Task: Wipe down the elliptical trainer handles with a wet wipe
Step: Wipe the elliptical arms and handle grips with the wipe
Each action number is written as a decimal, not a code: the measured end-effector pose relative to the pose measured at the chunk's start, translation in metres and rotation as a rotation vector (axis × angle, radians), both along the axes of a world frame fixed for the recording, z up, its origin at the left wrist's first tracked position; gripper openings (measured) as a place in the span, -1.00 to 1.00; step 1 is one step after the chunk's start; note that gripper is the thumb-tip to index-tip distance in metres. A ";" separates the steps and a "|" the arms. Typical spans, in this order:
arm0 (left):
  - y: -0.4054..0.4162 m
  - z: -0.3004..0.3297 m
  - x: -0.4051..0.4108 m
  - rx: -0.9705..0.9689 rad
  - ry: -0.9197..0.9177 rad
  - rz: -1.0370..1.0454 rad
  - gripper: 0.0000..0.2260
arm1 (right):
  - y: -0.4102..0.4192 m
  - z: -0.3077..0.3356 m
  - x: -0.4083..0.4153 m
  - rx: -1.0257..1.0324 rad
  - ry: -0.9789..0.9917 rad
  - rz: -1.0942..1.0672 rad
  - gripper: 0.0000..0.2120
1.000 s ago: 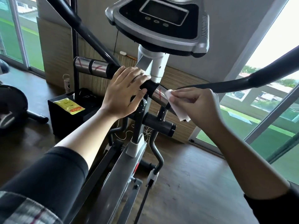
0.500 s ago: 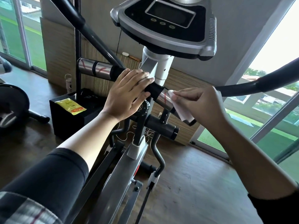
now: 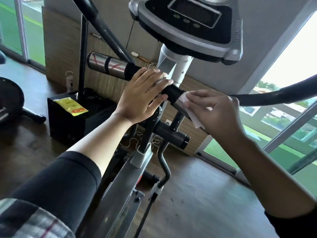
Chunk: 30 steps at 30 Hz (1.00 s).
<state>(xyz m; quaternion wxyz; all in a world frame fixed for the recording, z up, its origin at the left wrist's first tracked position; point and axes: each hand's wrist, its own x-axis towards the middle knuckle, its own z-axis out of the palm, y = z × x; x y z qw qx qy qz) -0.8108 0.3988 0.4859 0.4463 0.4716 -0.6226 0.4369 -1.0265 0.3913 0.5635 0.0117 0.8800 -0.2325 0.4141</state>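
Wipe [image 3: 195, 117] in the right hand [image 3: 212, 110] lies pressed against the chrome sensor part of the fixed handlebar [image 3: 173, 94], just right of the black foam; the fingers are closed on the white sheet, its lower corner hanging below the bar; a second ago the same hand pinched the wipe at much the same spot on the bar, and the sheet now drapes lower under the palm; left hand [image 3: 142, 97] stays laid over the bar's middle beside the white post [image 3: 178, 69], fingers curled loosely over the top, thumb underneath, gripping the bar itself; it has not shifted along the bar since the earlier frames; console [image 3: 193, 19] sits above both hands; yellow packet [image 3: 71, 106] lies on the black box [image 3: 68, 124] on the floor at left, as before; right swing arm [image 3: 274, 95] runs behind the right hand
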 end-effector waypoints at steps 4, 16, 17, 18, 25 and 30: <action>-0.002 0.000 -0.001 -0.027 0.011 -0.011 -0.70 | -0.003 -0.004 0.010 -0.112 0.026 0.020 -0.80; -0.011 -0.005 -0.001 -0.102 0.019 0.005 -0.65 | -0.009 -0.020 0.007 -0.339 0.083 0.099 -0.78; -0.012 -0.005 -0.001 -0.118 0.017 0.000 -0.65 | -0.009 -0.023 0.002 -0.325 0.072 0.097 -0.79; -0.012 -0.005 -0.002 -0.130 0.016 -0.004 -0.65 | -0.009 -0.026 -0.006 -0.310 0.074 0.087 -0.80; -0.018 -0.008 0.000 -0.168 0.012 0.008 -0.67 | -0.015 -0.037 -0.014 -0.552 0.211 -0.040 -0.76; -0.018 -0.008 0.000 -0.187 0.016 0.019 -0.65 | -0.014 -0.039 0.002 -0.629 0.217 0.042 -0.83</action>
